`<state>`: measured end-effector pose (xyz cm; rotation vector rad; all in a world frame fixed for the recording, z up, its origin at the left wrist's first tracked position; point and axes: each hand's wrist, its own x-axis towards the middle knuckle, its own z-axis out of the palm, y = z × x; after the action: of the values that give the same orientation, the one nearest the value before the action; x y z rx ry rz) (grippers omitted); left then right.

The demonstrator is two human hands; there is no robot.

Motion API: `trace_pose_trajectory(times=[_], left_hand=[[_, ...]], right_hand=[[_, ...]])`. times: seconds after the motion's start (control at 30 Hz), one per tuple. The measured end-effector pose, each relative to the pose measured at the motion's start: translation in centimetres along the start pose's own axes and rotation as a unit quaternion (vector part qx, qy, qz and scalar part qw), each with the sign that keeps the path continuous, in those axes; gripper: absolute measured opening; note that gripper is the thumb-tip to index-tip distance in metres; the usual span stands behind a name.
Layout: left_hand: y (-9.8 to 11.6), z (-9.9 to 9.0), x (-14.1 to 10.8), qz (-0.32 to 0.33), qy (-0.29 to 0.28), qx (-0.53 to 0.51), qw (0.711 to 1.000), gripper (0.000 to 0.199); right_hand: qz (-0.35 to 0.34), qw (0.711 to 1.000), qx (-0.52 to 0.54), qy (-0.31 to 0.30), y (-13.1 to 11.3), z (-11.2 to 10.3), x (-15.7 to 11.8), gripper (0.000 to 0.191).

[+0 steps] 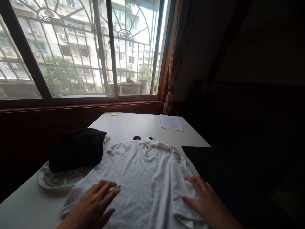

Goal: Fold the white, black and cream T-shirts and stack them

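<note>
A white T-shirt (140, 181) lies spread on the white table, its neckline toward the window and soft creases running down its front. Over the left part of the shirt is my left hand (92, 203), thumb apart from the fingers, with no clear grip on the cloth. My right hand (205, 200) is at the shirt's right sleeve (182, 190), its fingers spread; whether the fingertips press on the fabric I cannot tell. The shirt's lower hem is out of view.
On the left, a black garment (77, 148) is heaped on a white cloth item (62, 178). Beyond the neckline are a brown round object (137, 138) and a white round one (150, 138). Printed sheets (171, 122) and yellow notes (114, 114) lie farther back. Dark material (205, 159) covers the right edge.
</note>
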<state>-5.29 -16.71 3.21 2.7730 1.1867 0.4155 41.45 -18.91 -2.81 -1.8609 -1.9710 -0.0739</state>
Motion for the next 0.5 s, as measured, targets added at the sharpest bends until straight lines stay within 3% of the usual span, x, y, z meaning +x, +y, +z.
trace_pose_trajectory(times=[0.1, 0.3, 0.4, 0.5], left_hand=[[-3.2, 0.9, 0.6, -0.061, 0.063, 0.085, 0.993, 0.054], [-6.7, 2.7, 1.0, -0.128, -0.019, 0.068, 0.989, 0.053], [-7.4, 2.1, 1.3, -0.174, -0.035, 0.036, 0.983, 0.053], [-8.7, 0.2, 1.5, -0.205, 0.03, -0.031, 0.978, 0.053]], right_hand=[[0.023, 0.999, 0.048, 0.002, 0.2, 0.2, 0.1, 0.05], [0.074, 0.988, 0.136, 0.002, 2.7, -4.3, 3.4, 0.038], [0.097, 0.986, 0.114, 0.068, 5.6, -7.3, 6.0, 0.037], [0.115, 0.985, 0.074, 0.1, 9.2, -9.9, 8.4, 0.037]])
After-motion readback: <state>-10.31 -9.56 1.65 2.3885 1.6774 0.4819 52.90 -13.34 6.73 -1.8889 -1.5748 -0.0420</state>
